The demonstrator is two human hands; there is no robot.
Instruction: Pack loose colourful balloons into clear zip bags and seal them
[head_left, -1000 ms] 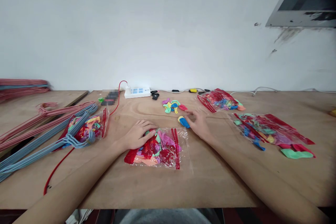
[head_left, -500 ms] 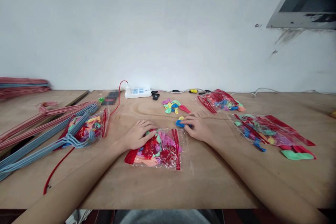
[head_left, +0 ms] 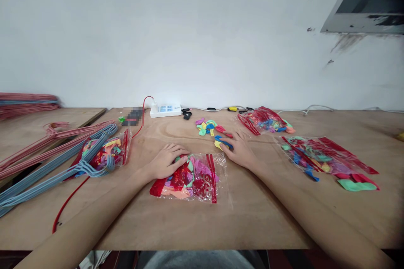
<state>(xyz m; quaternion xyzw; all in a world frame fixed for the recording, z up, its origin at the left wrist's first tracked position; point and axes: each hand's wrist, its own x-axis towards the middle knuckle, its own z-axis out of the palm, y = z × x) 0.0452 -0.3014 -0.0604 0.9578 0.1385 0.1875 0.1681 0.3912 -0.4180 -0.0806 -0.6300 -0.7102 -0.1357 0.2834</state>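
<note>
My left hand (head_left: 168,162) lies flat with its fingers stretched out on the upper left of a clear and red plastic bag (head_left: 213,193) of colourful balloons. Past the bag's upper right corner, my right hand (head_left: 240,151) rests with fingers spread over a blue balloon (head_left: 217,138) and a yellow balloon (head_left: 217,144). Its thumb and fingertips touch them, and the palm side is hidden. Just beyond the fingers lies a small pile of loose balloons (head_left: 206,127) in green, yellow, blue and purple, with a red balloon (head_left: 220,128) at its right.
Two more balloon bags, one at the back (head_left: 262,118) and one at the right (head_left: 328,155), lie on the wooden table (head_left: 195,227). Blue hangers (head_left: 57,176) cover another balloon bag (head_left: 105,151) at left. A white power strip (head_left: 166,111) stands by the wall.
My right hand has shifted slightly, its fingers more spread. The blue and yellow balloons under it have turned, the yellow now nearer to me. My left hand stays put.
</note>
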